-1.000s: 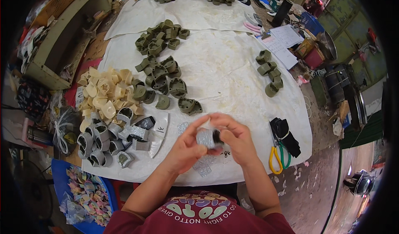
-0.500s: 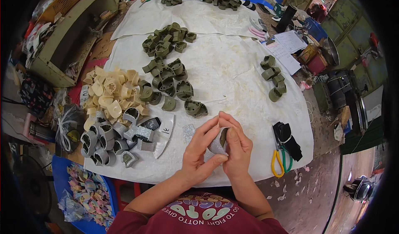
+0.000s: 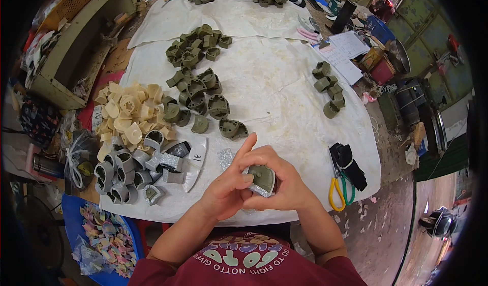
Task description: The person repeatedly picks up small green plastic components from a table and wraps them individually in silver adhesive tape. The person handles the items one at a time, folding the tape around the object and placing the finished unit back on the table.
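Between my two hands, low over the near middle of the table, is an olive-green plastic shoe heel (image 3: 262,176) with a silver glitter covering around its side. My right hand (image 3: 288,182) curls around the heel from the right. From the other side, my left hand (image 3: 223,193) presses its thumb near the rim, index finger pointing up. Silver glitter pieces (image 3: 225,159) lie beside my left hand. Several silver-covered heels (image 3: 122,169) cluster at the left, next to a heap of cream heels (image 3: 133,108). Bare green heels (image 3: 195,87) stretch away up the table.
Scissors with yellow and green handles (image 3: 335,194) lie at the right by a black strap bundle (image 3: 349,165). More green heels (image 3: 328,87) and papers (image 3: 343,57) sit farther right. A blue tub (image 3: 68,212) of colourful scraps stands at lower left.
The heel has turned in my hands, so its green flat face now shows upward. My left index finger has lifted away, and the view has shifted slightly.
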Motion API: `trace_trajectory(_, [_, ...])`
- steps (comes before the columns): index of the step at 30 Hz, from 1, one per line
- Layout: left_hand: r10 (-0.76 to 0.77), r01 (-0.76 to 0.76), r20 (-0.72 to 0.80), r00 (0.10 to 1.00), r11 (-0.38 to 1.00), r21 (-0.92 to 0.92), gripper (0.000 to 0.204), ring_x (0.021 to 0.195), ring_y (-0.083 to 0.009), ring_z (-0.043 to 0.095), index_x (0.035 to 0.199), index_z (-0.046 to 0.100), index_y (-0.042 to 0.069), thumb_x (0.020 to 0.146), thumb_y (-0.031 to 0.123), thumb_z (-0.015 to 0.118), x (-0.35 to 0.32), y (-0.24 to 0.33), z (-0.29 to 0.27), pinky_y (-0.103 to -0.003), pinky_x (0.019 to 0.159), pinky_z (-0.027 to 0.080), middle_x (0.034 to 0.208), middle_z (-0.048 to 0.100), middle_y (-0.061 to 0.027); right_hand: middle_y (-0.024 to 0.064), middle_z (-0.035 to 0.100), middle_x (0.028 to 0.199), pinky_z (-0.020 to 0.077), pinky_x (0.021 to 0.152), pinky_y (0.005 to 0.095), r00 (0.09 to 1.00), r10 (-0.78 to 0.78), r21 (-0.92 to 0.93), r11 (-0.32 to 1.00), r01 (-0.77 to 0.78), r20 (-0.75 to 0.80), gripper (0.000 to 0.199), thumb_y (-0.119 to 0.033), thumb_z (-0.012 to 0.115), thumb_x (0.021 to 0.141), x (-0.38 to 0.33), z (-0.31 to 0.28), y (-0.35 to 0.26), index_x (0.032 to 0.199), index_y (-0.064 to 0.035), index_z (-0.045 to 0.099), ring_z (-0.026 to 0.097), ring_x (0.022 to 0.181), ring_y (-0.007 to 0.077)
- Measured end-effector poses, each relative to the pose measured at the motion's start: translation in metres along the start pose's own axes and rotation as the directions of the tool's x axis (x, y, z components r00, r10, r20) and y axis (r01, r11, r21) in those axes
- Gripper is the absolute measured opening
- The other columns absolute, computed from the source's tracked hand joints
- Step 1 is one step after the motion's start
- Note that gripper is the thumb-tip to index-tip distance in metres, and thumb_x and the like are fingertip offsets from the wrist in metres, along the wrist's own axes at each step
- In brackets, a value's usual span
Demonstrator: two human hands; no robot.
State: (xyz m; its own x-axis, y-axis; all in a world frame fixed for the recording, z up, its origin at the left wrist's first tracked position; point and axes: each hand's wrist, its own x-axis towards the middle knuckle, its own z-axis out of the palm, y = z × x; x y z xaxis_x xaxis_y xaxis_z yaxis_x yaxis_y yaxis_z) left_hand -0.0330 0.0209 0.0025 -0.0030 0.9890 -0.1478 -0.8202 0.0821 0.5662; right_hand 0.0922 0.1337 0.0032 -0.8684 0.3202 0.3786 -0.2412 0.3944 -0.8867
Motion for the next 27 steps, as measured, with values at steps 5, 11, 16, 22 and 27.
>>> trace_trajectory(5, [0.031,-0.036,-0.046,0.998,0.995,-0.096,0.085,0.125,-0.0246,0.044,0.153,0.01,0.018,0.079,0.014,0.052,-0.001,-0.006,0.008,-0.041,0.106,0.035,0.136,0.04,-0.0102,0.0079,0.06,0.104,0.0468,0.072,0.0241,0.967,0.217,0.297,0.94,-0.168,-0.137,0.056,-0.006,0.079,0.069,-0.006,0.015,-0.006,0.121,-0.0049,0.056,0.059,0.084,0.015])
trace_trajectory(11, [0.135,-0.141,-0.072,0.988,0.987,-0.083,0.085,0.104,-0.019,0.054,0.153,0.002,0.021,0.083,0.011,0.048,0.004,-0.013,0.002,-0.032,0.079,0.049,0.125,0.046,-0.0091,0.0135,0.06,0.115,0.0505,0.08,0.0293,0.981,-0.115,-0.127,0.987,0.095,-0.154,0.052,-0.007,0.076,0.074,-0.003,0.01,0.012,0.122,-0.0027,0.056,0.063,0.094,0.0226])
trace_trajectory(16, [0.212,-0.215,-0.136,0.968,0.976,-0.008,0.083,0.119,-0.0233,0.049,0.153,0.005,0.021,0.082,0.013,0.048,0.007,-0.01,0.004,-0.04,0.102,0.04,0.135,0.042,-0.0091,0.0197,0.052,0.134,0.0447,0.097,0.038,0.977,-0.031,-0.183,0.983,-0.009,-0.213,0.047,-0.007,0.071,0.079,-0.003,0.009,0.001,0.124,-0.0013,0.057,0.055,0.118,0.0306])
trace_trajectory(22, [0.284,-0.276,-0.121,0.951,0.958,0.076,0.082,0.113,-0.022,0.053,0.153,0.0,0.023,0.087,0.016,0.048,0.011,-0.015,-0.005,-0.037,0.092,0.047,0.132,0.045,-0.0112,0.0189,0.049,0.138,0.0438,0.098,0.0374,0.974,-0.085,-0.357,0.934,0.004,-0.21,0.043,-0.008,0.064,0.086,-0.008,0.014,0.01,0.127,-0.0001,0.055,0.054,0.12,0.0306])
trace_trajectory(27, [0.346,-0.325,-0.131,0.929,0.933,0.158,0.062,0.09,-0.0127,0.057,0.148,0.021,0.012,0.094,0.026,0.05,0.014,-0.01,-0.001,-0.028,0.073,0.049,0.108,0.058,-0.0067,0.0132,0.054,0.133,0.0488,0.081,0.0278,0.816,0.449,0.718,0.694,-0.061,-0.364,0.032,-0.013,0.056,0.094,-0.006,0.027,0.005,0.123,-0.001,0.059,0.06,0.099,0.0174])
